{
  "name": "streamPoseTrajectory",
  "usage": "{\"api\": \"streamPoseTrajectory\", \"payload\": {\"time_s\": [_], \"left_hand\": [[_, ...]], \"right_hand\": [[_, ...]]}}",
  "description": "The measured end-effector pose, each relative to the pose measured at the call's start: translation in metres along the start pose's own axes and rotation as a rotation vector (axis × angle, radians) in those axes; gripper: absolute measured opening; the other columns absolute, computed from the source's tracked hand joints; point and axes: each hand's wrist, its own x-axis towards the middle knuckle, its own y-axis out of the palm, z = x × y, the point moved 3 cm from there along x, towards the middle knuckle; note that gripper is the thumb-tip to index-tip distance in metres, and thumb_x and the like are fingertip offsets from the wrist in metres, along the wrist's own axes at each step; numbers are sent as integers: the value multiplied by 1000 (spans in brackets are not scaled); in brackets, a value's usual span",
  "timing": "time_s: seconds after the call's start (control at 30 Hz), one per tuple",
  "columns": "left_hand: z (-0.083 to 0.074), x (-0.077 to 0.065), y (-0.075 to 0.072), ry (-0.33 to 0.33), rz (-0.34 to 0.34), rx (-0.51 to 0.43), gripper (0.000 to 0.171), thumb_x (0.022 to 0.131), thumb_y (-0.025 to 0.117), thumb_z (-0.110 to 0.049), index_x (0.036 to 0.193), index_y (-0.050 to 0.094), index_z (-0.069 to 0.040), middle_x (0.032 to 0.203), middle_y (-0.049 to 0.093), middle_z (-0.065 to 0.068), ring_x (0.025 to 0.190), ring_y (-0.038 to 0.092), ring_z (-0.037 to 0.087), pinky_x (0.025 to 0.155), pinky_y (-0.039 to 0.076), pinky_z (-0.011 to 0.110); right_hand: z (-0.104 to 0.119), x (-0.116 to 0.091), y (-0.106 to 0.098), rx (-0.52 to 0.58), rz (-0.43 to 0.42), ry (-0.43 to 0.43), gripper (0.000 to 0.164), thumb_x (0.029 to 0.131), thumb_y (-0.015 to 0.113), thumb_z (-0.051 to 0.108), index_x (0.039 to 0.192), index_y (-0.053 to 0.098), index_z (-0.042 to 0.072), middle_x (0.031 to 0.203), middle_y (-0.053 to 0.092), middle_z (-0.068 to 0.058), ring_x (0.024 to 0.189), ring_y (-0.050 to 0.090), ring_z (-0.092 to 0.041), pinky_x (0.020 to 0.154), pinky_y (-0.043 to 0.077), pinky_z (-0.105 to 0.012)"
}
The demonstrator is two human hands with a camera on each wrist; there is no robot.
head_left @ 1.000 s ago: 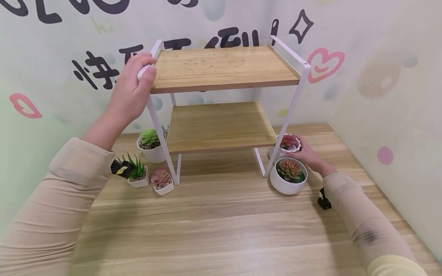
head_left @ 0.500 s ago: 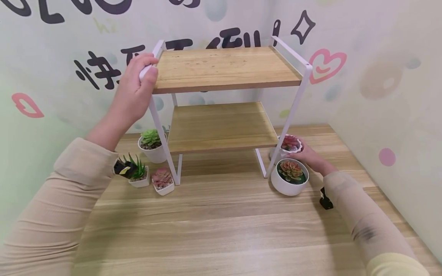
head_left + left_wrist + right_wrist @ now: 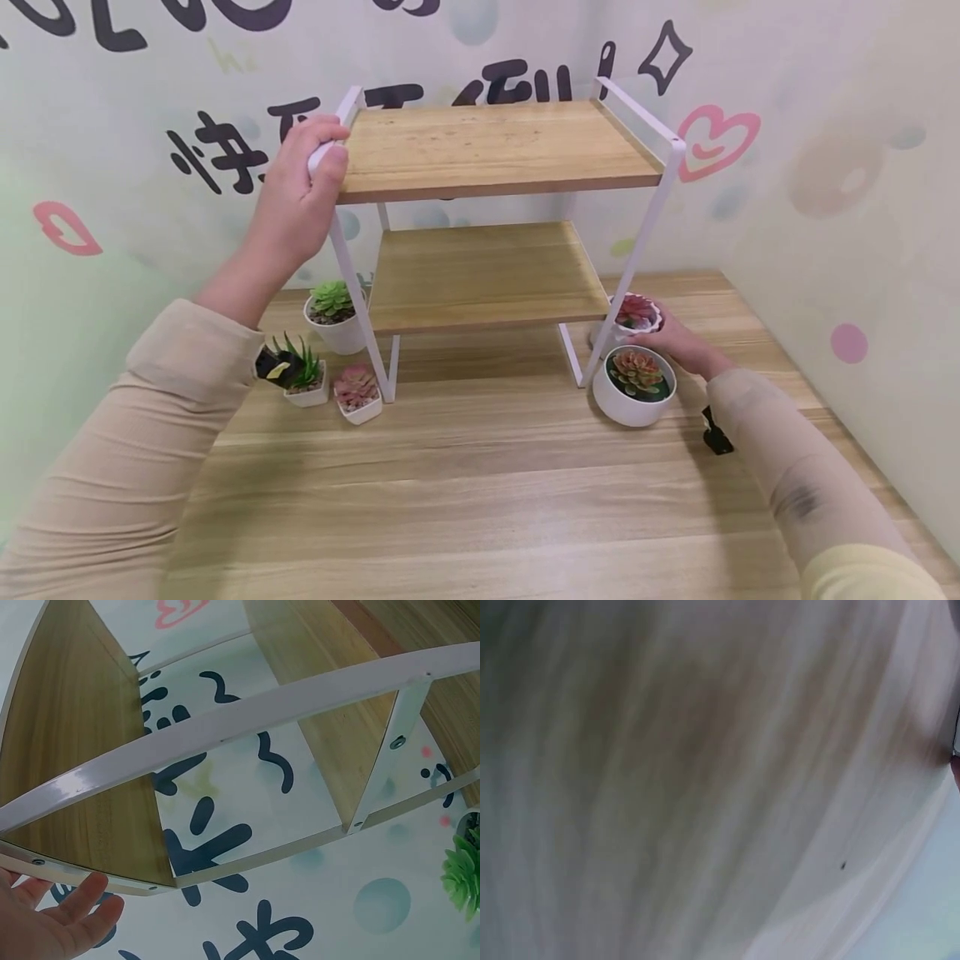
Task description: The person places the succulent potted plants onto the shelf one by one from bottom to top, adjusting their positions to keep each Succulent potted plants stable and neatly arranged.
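A two-tier shelf with wooden boards and a white metal frame stands on the table. In the head view, my left hand grips the top rail at its left end; the left wrist view shows the fingers against that rail. My right hand is low by the shelf's right legs, holding the side of a white scalloped pot with a red succulent. Part of that pot is hidden behind a shelf leg and a round white pot with an orange-green succulent. The right wrist view is mostly blurred wood grain.
Left of the shelf stand a green succulent in a round white pot, a spiky green plant in a square pot and a pink succulent in a small white pot. Printed walls bound the wooden table behind and at right.
The whole head view has drifted slightly, so everything appears a little farther right. Both hands keep their places on the shelf rail and the scalloped pot.
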Motion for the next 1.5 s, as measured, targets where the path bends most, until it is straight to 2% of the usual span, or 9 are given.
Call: {"api": "streamPoseTrajectory", "payload": {"time_s": [0.13,0.43,0.7,0.87,1.1,1.23,1.33,1.43,1.5], "left_hand": [[-1,0,2,-4,-5,-9,48,91,33,-35,122,50,-4,138,41,2,124,36,18,98,33,44],[-2,2,6,27,-33,-27,47,90,34,-34,120,51,-2,136,43,4,125,37,14,101,31,34],[0,2,5,42,-47,-24,47,90,35,-33,119,51,-1,135,44,5,124,38,14,101,30,31],[0,2,4,30,-46,-20,47,90,34,-34,120,51,-2,136,43,4,124,37,14,101,31,32],[1,1,3,33,-59,-19,47,90,34,-33,120,51,-1,135,44,4,124,38,13,101,30,30],[2,1,3,28,-56,-19,47,90,34,-33,120,51,-1,135,43,4,124,38,13,101,30,31],[2,0,3,22,-52,-20,47,90,33,-33,120,51,-1,135,43,3,124,37,13,100,31,32],[2,0,3,20,-52,-23,48,90,33,-33,120,51,-1,135,43,4,124,37,13,100,32,33],[2,0,3,21,-56,-26,48,90,34,-33,120,51,-1,135,43,4,124,37,13,100,32,33]], "right_hand": [[0,-3,-1,-24,-16,27,75,83,65,15,141,20,5,135,37,-15,108,43,-9,92,35,-25],[-1,-12,-6,57,-63,-21,66,80,65,4,134,26,5,112,49,11,98,51,0,83,42,-14],[7,-17,-16,53,-128,-25,70,80,64,3,134,22,-5,109,46,9,93,50,3,79,43,-11],[13,-19,-25,84,-124,-76,58,80,63,-2,129,33,7,109,50,15,94,52,3,79,43,-11],[29,-28,-35,-17,-123,-44,67,82,63,3,136,24,-1,112,45,13,97,48,4,80,41,-10],[40,-34,-36,-24,-138,-59,67,81,62,0,135,23,-2,110,43,16,96,47,7,80,41,-9],[51,-39,-39,-47,-175,-103,62,79,64,-2,132,32,3,107,47,19,93,50,7,77,42,-8],[63,-43,-40,25,-173,-169,55,77,62,-7,123,42,14,105,53,17,91,52,5,75,44,-9],[72,-46,-39,114,-130,-198,55,77,59,-12,118,43,20,107,54,13,93,54,3,75,45,-10]]}}
